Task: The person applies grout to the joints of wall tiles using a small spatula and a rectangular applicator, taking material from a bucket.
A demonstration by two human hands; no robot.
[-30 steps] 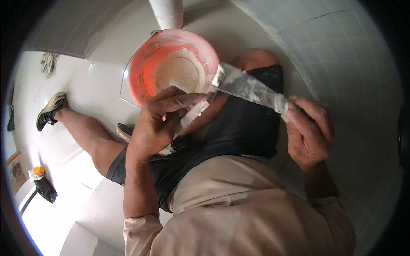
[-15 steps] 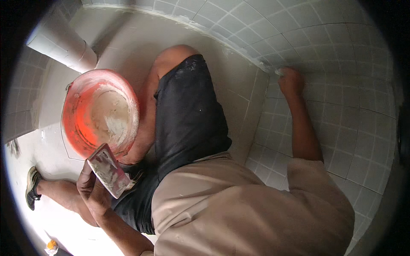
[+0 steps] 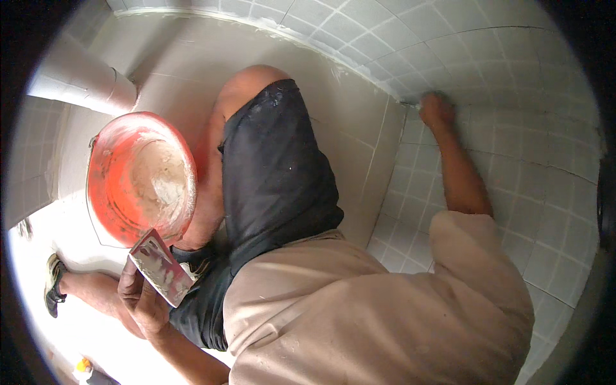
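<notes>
My left hand (image 3: pixel 144 300) grips a flat, rectangular reddish plate (image 3: pixel 160 268) smeared with pale paste, its thumb and fingers round the lower left edge. Just beyond it stands a red bucket (image 3: pixel 112 186) with a wire handle, coated inside and holding whitish paste (image 3: pixel 160 170). On the right, my right arm stretches out to the tiled wall (image 3: pixel 494 86). There my right hand (image 3: pixel 438 110) is closed in a fist at the corner where the tiled surfaces meet. Whatever its fingers hold is hidden from view.
A thick pale pipe (image 3: pixel 90 83) rises behind the bucket at the far left. My bent leg (image 3: pixel 276 154) in dark shorts lies between bucket and tiles. A bottle with an orange cap (image 3: pixel 83 366) is at the lower left, on brightly lit floor.
My right hand has shifted slightly up along the tile corner, and the small pale thing at its fingertips no longer shows. My left hand still holds the plate, slightly lower in view.
</notes>
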